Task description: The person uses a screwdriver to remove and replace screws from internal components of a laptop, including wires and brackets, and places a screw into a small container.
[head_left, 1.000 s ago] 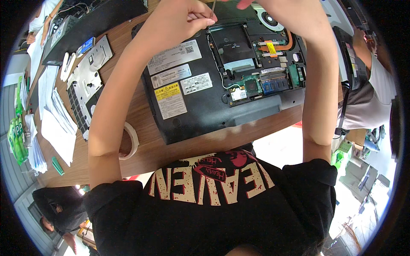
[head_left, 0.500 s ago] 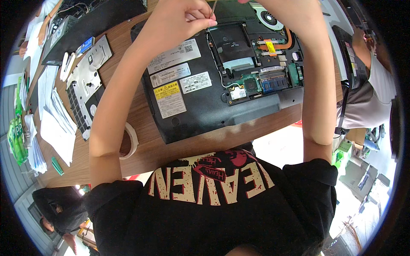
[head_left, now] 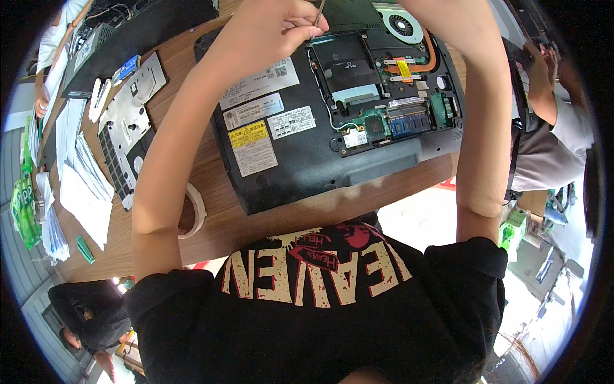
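Observation:
An upturned black laptop (head_left: 300, 169) lies on the wooden table with its bottom cover off. My left hand (head_left: 297, 25) is at its far edge, fingers pinched around a thin metal rod (head_left: 320, 10) like a screwdriver shaft, whose upper end is cut off by the picture's top. Just below those fingers is an uncovered black bay (head_left: 345, 64). Of my right arm only the forearm (head_left: 483, 109) shows, reaching over the laptop's right side; the hand is beyond the top edge. A round fan (head_left: 401, 25), a copper heat pipe (head_left: 419, 68) and a blue memory module (head_left: 410, 125) are exposed.
Left of the laptop lie a removed cover plate (head_left: 128, 121), a blue-topped small box (head_left: 128, 67), papers (head_left: 83, 192) and a tape roll (head_left: 199, 211). A black computer case (head_left: 153, 32) stands at the far left. Another person's arm (head_left: 542, 89) works at the right.
My right forearm has shifted a little to the right, and its fingertip has left the top edge. The left hand keeps its pinch on the rod, almost in place.

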Available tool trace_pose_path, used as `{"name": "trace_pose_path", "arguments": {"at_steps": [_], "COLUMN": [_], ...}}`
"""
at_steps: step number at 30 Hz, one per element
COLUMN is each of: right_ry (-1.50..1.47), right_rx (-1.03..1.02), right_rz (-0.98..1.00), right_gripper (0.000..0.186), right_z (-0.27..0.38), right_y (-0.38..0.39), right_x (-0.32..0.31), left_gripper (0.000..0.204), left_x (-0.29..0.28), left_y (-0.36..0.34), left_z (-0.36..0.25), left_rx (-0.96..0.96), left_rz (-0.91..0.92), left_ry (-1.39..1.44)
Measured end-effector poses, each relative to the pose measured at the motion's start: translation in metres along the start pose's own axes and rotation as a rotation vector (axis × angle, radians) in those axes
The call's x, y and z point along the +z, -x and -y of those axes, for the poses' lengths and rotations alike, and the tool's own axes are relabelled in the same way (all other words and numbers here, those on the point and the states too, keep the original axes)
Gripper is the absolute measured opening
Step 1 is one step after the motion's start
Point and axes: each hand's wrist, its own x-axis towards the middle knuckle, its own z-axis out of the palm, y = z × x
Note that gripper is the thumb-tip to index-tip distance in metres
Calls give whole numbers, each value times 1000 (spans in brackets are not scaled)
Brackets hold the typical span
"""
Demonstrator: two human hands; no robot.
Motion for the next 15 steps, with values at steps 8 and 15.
{"name": "trace_pose_path", "arguments": {"at_steps": [8,15], "right_ry": [-114,-108], "right_rx": [-63,-94], "right_rz": [-59,-51], "right_gripper": [17,15], "right_z": [-22,-21], "right_y": [-1,-2], "right_x": [18,15], "left_gripper": [10,18], "left_x": [-4,5], "left_y": [2,8], "left_z": [-6,32], "left_rx": [-111,50], "left_rz": [23,41], "left_ry": [-27,-132]}}
